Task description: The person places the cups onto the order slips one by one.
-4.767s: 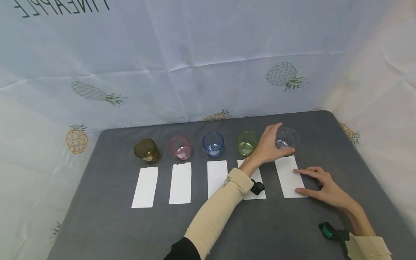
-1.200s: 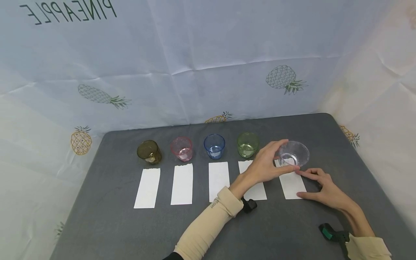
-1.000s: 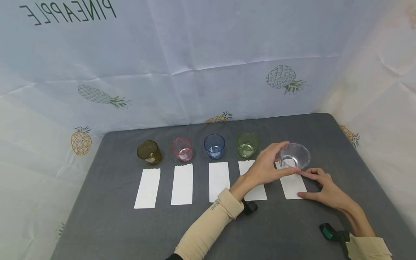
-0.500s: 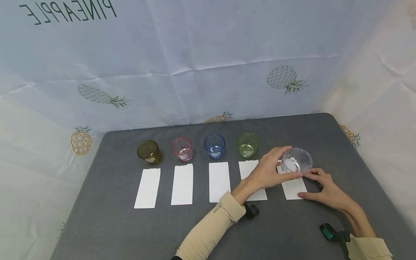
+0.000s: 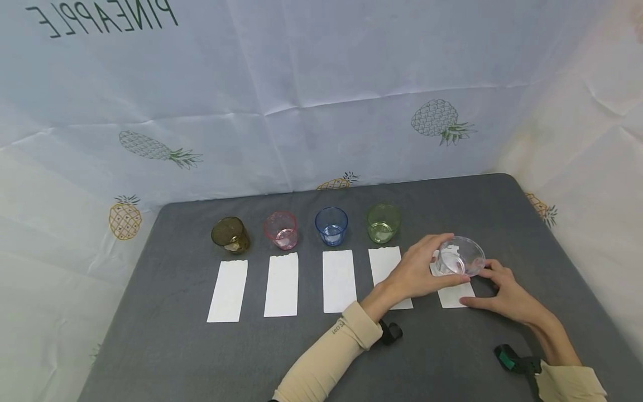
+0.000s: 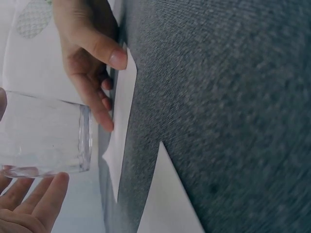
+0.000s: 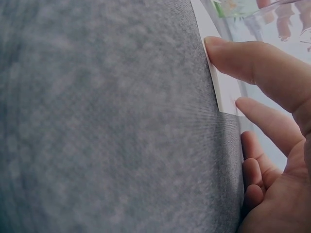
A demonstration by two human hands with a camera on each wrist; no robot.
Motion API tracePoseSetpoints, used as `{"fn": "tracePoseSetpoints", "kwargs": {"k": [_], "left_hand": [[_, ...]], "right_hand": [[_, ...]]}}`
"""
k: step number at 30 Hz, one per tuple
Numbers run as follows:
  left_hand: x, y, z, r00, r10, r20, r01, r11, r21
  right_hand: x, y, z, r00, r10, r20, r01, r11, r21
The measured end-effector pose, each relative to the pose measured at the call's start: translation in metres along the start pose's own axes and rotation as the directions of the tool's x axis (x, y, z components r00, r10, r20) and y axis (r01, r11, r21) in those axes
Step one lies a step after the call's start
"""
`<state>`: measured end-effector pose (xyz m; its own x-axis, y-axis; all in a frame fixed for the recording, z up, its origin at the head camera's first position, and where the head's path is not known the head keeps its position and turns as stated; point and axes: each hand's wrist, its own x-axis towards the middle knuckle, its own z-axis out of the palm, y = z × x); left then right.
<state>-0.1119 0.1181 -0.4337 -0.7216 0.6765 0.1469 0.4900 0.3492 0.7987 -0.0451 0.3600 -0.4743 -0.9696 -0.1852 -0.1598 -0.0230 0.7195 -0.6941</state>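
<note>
Your left hand (image 5: 419,269), gripping the clear glass (image 5: 466,258), brings it over the paper (image 5: 456,297). Unclenched, your right hand (image 5: 504,293) seemingly steadies the paper.

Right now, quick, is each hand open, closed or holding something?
Left hand: holding the clear glass.
Right hand: open, touching the rightmost white paper.

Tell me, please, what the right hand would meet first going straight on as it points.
Probably the clear, round, glass-like tumbler held by the left hand, though depth is uncertain: it looks raised, so the right hand could pass beneath.
</note>
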Motion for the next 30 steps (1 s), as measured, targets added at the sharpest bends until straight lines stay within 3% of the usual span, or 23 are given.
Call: {"fn": "tracePoseSetpoints", "kwargs": {"k": [12, 30], "left_hand": [[-0.001, -0.002, 0.009, 1.0, -0.012, 0.005, 0.012, 0.999, 0.036], [-0.001, -0.006, 0.018, 1.0, -0.025, 0.006, 0.025, 0.997, 0.072]], "right_hand": [[0.0, -0.001, 0.001, 0.999, -0.039, -0.03, 0.038, 0.999, -0.029], [-0.001, -0.001, 0.0, 1.0, -0.014, -0.004, 0.014, 1.0, -0.003]]}}
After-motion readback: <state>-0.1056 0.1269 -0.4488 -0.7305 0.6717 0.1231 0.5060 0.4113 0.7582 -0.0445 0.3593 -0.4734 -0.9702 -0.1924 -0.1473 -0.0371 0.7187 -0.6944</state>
